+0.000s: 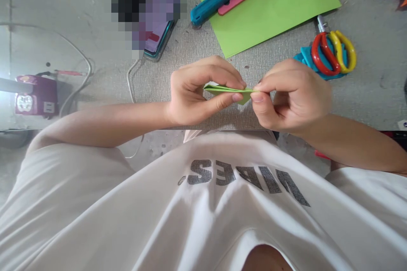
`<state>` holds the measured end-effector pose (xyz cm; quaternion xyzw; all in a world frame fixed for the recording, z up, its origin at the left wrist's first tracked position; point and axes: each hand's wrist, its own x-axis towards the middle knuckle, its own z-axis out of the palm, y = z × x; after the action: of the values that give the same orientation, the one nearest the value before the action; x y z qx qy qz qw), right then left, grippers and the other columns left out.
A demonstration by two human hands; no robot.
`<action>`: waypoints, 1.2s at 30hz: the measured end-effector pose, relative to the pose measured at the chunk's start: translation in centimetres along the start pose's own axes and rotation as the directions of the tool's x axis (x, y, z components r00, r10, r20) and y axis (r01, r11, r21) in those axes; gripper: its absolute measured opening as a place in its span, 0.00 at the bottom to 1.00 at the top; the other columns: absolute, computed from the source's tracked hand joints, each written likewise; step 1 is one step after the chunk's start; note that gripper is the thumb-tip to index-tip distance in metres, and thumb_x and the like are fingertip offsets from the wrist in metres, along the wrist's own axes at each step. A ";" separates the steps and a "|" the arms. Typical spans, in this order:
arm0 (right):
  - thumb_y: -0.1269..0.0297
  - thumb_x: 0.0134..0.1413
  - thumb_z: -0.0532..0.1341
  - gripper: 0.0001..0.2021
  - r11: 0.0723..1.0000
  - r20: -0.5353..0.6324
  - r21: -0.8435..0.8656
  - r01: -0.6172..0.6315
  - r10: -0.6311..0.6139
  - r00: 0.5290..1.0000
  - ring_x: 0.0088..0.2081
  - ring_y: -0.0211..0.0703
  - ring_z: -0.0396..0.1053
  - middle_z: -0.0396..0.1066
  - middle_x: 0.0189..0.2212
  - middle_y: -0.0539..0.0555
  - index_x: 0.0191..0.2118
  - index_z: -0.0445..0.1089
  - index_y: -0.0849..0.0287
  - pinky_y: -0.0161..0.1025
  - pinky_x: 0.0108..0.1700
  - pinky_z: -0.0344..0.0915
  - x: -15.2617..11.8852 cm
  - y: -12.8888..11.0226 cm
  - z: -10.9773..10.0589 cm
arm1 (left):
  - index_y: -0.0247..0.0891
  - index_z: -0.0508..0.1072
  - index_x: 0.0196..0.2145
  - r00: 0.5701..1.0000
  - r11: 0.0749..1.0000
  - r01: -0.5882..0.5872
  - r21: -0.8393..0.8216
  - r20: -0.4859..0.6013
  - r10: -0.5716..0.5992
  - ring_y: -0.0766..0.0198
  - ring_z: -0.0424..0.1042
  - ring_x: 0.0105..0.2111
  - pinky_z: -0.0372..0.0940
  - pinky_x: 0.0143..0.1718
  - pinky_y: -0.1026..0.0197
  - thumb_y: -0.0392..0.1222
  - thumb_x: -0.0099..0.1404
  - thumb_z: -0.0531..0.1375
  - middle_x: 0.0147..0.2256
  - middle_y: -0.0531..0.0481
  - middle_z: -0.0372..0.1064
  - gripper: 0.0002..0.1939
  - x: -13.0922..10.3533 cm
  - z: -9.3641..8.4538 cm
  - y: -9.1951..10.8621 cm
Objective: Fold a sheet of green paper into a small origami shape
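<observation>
Left hand (203,91) reaching in from centre-left, right hand (292,93) from centre-right, fingertips nearly meeting: both sets of fingers pinch the folded green paper (227,89) mid-frame, thumbs on its lower side.

The folded paper (227,89) at the centre is lime green, like the sheet (270,8) at the upper right. In the upper middle, the utility knife (213,2) is teal-blue and the slim tool (234,2) pink. The scissors (332,53) at right have red and yellow handles. The tabletop (195,44) is streaky grey; the T-shirt (197,207), filling the lower frame, is white with dark, grid-patterned lettering.
</observation>
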<state>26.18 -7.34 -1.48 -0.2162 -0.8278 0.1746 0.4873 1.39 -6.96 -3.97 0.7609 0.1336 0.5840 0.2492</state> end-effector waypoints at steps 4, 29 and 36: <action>0.47 0.72 0.74 0.06 0.982 -0.043 -0.181 0.048 -0.057 0.997 0.24 0.48 0.74 0.77 0.24 0.45 0.45 0.80 0.37 0.49 0.28 0.77 -0.4 0.5 -0.7 | 0.50 0.89 0.55 0.995 0.996 -0.087 0.008 -0.055 0.087 0.61 0.93 0.42 0.86 0.44 0.64 0.44 0.81 0.76 0.44 0.55 0.91 0.08 0.2 -0.2 -0.7; 0.37 0.69 0.74 0.15 0.998 0.006 -0.061 0.029 -0.028 1.000 0.25 0.49 0.75 0.78 0.26 0.49 0.38 0.80 0.39 0.52 0.32 0.80 -2.6 3.5 0.0 | 0.53 0.90 0.48 0.995 0.994 0.087 -0.065 -0.050 -0.090 0.56 0.93 0.42 0.91 0.51 0.50 0.61 0.83 0.73 0.41 0.55 0.89 0.12 -0.3 -0.7 0.1; 0.38 0.69 0.75 0.14 0.990 -0.002 -0.125 0.059 -0.060 0.998 0.24 0.47 0.75 0.81 0.28 0.48 0.41 0.80 0.40 0.49 0.31 0.79 -2.0 3.2 0.6 | 0.46 0.84 0.60 0.990 0.991 0.074 -0.115 0.128 -0.060 0.54 0.93 0.54 0.89 0.51 0.61 0.54 0.80 0.77 0.55 0.46 0.91 0.18 0.0 -0.5 -0.5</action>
<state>27.11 -5.71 -4.79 -0.2218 -0.8418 0.1073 0.4802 0.93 -6.47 -4.11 0.7745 0.1084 0.5339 0.3215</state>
